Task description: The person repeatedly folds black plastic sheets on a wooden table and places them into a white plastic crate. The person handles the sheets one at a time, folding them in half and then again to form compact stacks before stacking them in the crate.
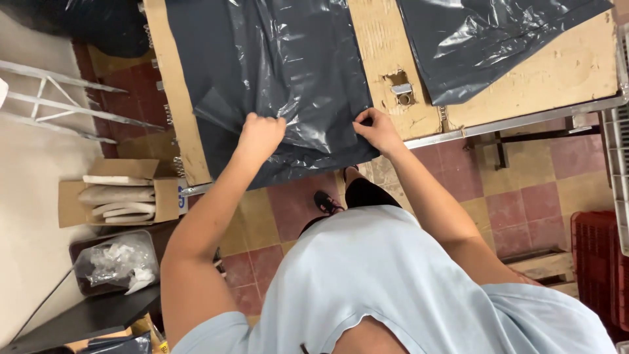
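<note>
Dark grey plastic, glossy and wrinkled, covered the near part of a worn wooden worktable (386, 46): it was a large plastic bag (282, 72) lying flat, its long axis running away from the person toward the far side of the table, its near end hanging slightly over the table's front edge. The person's left hand (260, 136) had its fingers curled together, pinching a fold of the bag near that front edge. The right hand (377, 130) gripped the bag's near right corner, fingers closed on the film. Both hands were well apart along the same edge.

A second grey plastic sheet (485, 39) lay farther right on the table, apart from the first, with bare wood between them. In that bare strip was a rough cut-out hole (401, 90) with a small metal fitting inside it. A metal rail (524, 118) edged the table's front.

Left of the table, on a lower surface, an open brown cardboard box (121, 193) held pale rolled or folded pieces. Below it sat a dark bin (114, 262) lined with clear plastic, filled with white scraps. A red plastic crate (599, 262) stood at the far right on the red and tan tiled floor (524, 196).
</note>
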